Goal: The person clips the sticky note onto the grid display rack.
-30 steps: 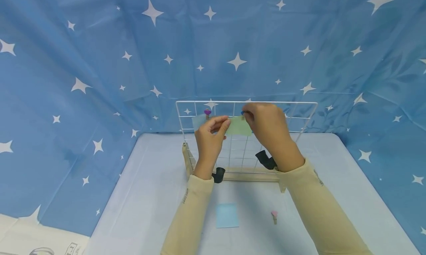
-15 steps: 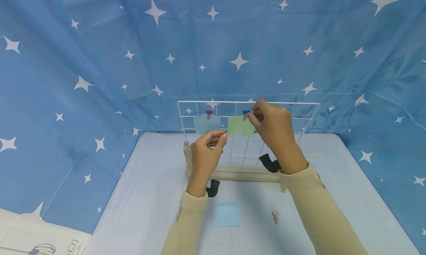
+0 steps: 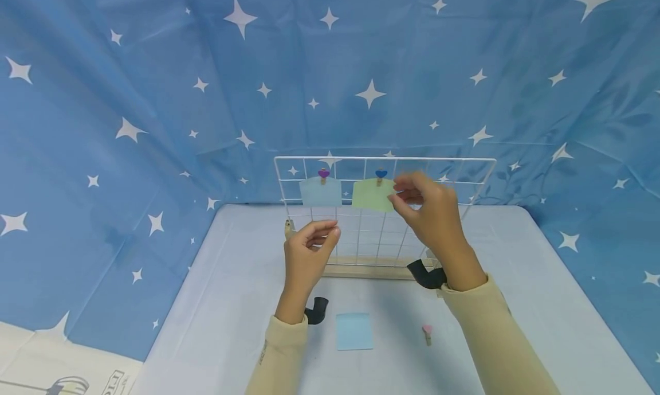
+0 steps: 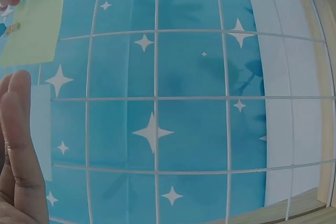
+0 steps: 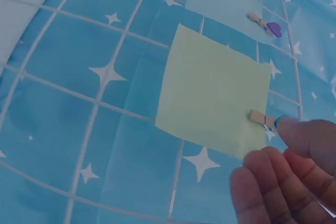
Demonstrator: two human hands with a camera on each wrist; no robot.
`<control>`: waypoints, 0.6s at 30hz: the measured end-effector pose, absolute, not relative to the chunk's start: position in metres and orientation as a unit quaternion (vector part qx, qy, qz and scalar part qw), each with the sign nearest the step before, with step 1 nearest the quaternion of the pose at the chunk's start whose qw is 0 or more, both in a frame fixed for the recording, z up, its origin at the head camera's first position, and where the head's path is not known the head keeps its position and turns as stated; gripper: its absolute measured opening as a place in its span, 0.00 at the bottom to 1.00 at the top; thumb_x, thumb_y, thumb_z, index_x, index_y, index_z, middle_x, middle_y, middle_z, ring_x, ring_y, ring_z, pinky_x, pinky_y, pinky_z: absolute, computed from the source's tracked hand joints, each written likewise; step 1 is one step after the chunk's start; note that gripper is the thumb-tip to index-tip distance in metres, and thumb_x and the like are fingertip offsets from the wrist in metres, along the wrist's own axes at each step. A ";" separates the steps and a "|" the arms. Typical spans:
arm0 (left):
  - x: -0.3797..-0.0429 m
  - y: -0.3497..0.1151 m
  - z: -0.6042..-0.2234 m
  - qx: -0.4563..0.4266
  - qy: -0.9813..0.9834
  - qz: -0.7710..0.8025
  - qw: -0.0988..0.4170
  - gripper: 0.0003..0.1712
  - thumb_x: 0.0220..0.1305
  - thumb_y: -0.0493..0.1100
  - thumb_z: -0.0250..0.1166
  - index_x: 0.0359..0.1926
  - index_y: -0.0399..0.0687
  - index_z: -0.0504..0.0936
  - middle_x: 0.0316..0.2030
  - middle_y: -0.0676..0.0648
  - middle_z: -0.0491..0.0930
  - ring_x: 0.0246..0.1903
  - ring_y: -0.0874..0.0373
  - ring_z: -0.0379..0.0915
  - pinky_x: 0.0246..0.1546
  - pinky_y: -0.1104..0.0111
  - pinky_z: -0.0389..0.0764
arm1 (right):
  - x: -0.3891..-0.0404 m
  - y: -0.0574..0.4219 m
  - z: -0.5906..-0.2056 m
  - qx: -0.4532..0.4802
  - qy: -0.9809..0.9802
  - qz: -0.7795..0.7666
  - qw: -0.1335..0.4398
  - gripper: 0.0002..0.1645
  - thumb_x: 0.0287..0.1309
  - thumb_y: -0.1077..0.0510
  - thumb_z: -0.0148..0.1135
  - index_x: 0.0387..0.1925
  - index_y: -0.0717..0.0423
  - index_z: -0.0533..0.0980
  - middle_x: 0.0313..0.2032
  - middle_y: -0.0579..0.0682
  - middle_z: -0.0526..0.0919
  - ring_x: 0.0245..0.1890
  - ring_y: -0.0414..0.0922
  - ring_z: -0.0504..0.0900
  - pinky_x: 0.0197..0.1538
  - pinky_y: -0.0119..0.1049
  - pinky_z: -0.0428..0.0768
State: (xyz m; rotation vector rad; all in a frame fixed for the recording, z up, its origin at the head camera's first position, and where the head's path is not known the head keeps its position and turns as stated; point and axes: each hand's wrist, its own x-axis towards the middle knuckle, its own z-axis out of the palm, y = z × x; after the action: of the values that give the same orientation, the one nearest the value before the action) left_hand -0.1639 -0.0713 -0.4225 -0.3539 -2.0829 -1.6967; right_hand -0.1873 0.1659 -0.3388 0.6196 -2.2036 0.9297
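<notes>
A green sticky note (image 3: 367,197) hangs on a white wire grid (image 3: 350,157), pinned at its top by a small clothespin with a blue heart (image 3: 381,173). Left of it, a light blue sticky note (image 3: 321,193) hangs under a purple heart clothespin (image 3: 323,173). My right hand (image 3: 433,208) is at the green note's right edge, fingers loosely bent with nothing between them; in the right wrist view its thumb (image 5: 307,135) overlaps the blue heart. Below the light blue note, my left hand (image 3: 308,249) is in front of the grid, holding nothing, thumb close to its fingertips.
On the white-covered table lie a blue sticky note (image 3: 354,331) and a pink heart clothespin (image 3: 427,333). A wooden base (image 3: 371,271) supports the grid. Behind it hangs a blue curtain (image 3: 289,57) with white stars.
My left hand has let go of the green note and moved down and left. My right hand has released the blue heart clothespin and shifted right and down; note and clothespin stay on the grid.
</notes>
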 end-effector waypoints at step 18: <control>-0.154 -0.080 -0.434 -0.142 -0.748 -0.630 0.153 0.17 0.67 0.37 0.78 0.55 0.38 0.89 0.52 0.41 0.90 0.49 0.47 0.88 0.54 0.60 0.87 | -0.167 0.189 -0.377 0.205 -0.835 0.497 0.119 0.21 0.62 0.72 0.76 0.56 0.68 0.82 0.52 0.63 0.88 0.49 0.60 0.89 0.54 0.22 0.83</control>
State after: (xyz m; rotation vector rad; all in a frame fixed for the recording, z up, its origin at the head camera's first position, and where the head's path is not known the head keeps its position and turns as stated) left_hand -0.1535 -0.0796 -0.4343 -0.4064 -2.1456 -1.8057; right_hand -0.1672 0.1891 -0.3767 0.5983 -2.4400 1.4533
